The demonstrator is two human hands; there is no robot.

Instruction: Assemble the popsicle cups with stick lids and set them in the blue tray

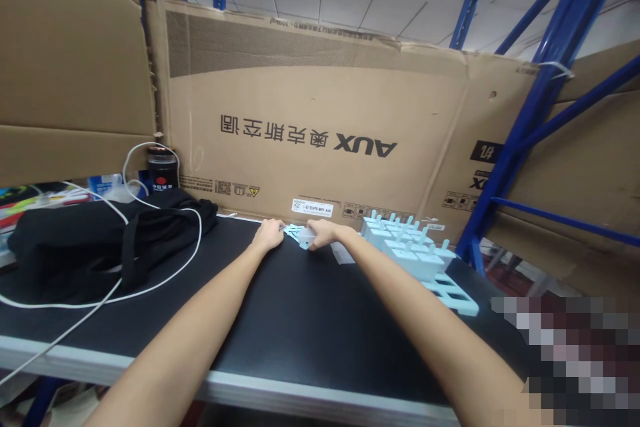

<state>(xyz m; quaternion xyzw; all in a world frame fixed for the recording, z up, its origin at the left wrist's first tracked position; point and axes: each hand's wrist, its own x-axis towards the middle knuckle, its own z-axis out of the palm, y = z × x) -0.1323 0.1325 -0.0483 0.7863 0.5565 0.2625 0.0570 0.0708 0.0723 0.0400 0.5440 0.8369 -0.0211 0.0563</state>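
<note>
Both arms stretch to the far side of the black tabletop. My left hand (270, 234) is closed, its fingers curled at the left end of a small pile of light-blue plastic sticks (295, 232). What is inside its fingers is hidden. My right hand (324, 232) is closed on a translucent plastic piece (307, 235) at the right end of the same pile. To the right stands a light-blue ice pop mould (417, 265), with several stick handles upright in its blocks. Its slotted frame (465, 305) reaches out in front of those blocks.
A clear plastic sheet or bag (343, 253) lies beside my right hand. At left are a black cloth bag (100, 233), a looping white cable (197, 240) and a dark jar (163, 170). Cardboard (310, 100) walls the back; a blue rack post (520, 140) rises at right.
</note>
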